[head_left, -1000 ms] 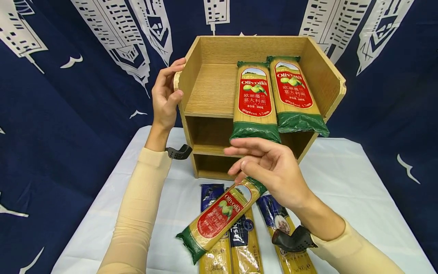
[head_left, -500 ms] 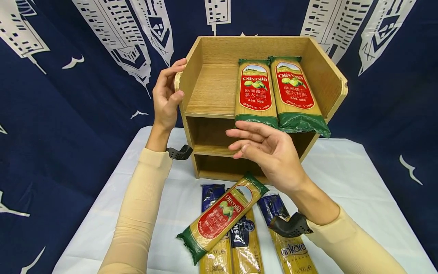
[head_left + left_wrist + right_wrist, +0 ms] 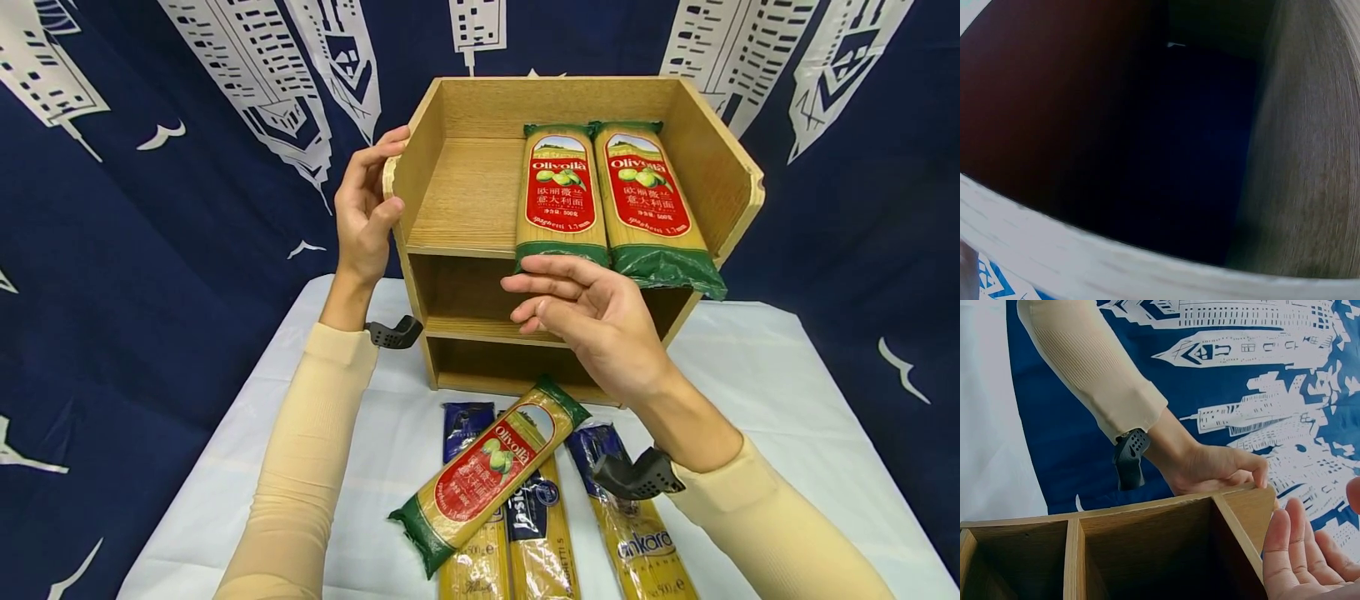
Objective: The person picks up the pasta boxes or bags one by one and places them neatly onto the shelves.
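My left hand (image 3: 366, 208) grips the left side panel of a small wooden shelf unit (image 3: 467, 196), thumb at the panel's front edge; the right wrist view shows this left hand (image 3: 1210, 470) on the shelf's corner. On the top shelf, two Olivoilà spaghetti packs lie side by side, a left pack (image 3: 561, 187) and a right pack (image 3: 651, 193), both with red labels and green ends. My right hand (image 3: 592, 321), fingers fairly straight, is at the front green end of the left pack and covers part of it. Dark shelf interior fills the left wrist view.
On the white-covered table (image 3: 757, 400), a third Olivoilà pack (image 3: 487, 475) lies diagonally across blue-and-yellow spaghetti packs (image 3: 528, 517). An Ankara pack (image 3: 637, 533) lies to their right. Two lower compartments (image 3: 468, 292) open under the top shelf. A dark blue patterned cloth (image 3: 225, 208) hangs behind.
My right hand has moved up and forward, and the left Olivoilà pack has slid back on the top shelf, level with its neighbour at the rear. My left hand keeps its grip.
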The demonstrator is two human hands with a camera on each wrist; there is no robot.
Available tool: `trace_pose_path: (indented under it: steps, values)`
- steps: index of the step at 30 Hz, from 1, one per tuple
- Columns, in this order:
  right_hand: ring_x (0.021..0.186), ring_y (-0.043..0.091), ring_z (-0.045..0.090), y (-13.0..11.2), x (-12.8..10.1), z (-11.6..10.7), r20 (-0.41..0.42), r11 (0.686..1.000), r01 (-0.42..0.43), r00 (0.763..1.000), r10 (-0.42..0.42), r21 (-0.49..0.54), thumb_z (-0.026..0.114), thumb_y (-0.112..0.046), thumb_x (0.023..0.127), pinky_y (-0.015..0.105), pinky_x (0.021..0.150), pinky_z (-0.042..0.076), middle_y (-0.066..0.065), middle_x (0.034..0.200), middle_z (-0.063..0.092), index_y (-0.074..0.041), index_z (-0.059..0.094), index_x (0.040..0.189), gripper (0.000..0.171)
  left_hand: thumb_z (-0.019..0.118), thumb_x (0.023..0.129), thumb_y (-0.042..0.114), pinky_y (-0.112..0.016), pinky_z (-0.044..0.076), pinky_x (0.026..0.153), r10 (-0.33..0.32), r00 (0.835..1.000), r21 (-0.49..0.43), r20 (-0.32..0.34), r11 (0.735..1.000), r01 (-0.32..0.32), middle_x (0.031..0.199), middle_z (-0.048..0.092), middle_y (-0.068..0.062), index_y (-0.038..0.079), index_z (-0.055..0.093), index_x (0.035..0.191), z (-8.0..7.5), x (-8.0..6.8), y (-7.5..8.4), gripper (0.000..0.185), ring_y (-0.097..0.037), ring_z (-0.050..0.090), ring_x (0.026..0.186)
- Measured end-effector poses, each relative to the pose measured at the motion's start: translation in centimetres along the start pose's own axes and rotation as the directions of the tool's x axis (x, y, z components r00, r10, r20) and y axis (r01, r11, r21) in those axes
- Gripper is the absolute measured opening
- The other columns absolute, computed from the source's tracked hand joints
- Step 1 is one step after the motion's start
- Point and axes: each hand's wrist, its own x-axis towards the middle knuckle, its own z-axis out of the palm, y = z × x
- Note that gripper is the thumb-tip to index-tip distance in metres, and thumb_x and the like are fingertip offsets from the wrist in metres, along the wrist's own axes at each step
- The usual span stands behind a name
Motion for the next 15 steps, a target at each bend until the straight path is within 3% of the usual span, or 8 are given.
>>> trace_pose_path:
  steps: [15]
  values:
    - [0.095, 0.029, 0.070, 0.4, -2.8, 0.1, 0.132, 0.998, 0.009, 0.991, -0.001, -0.062, 0.054, 0.010, 0.096, 0.036, 0.079, 0.059, 0.026, 0.129, 0.062, 0.012, 0.055, 0.129, 0.033, 0.069, 0.076, 0.037, -0.044, 0.040, 0.110, 0.006, 1.000, -0.008, -0.001, 1.000, -0.006, 0.138, 0.058, -0.024, -0.012, 0.056, 0.123, 0.1, -0.1, 0.0, 0.069, -0.034, 0.050, 0.133]
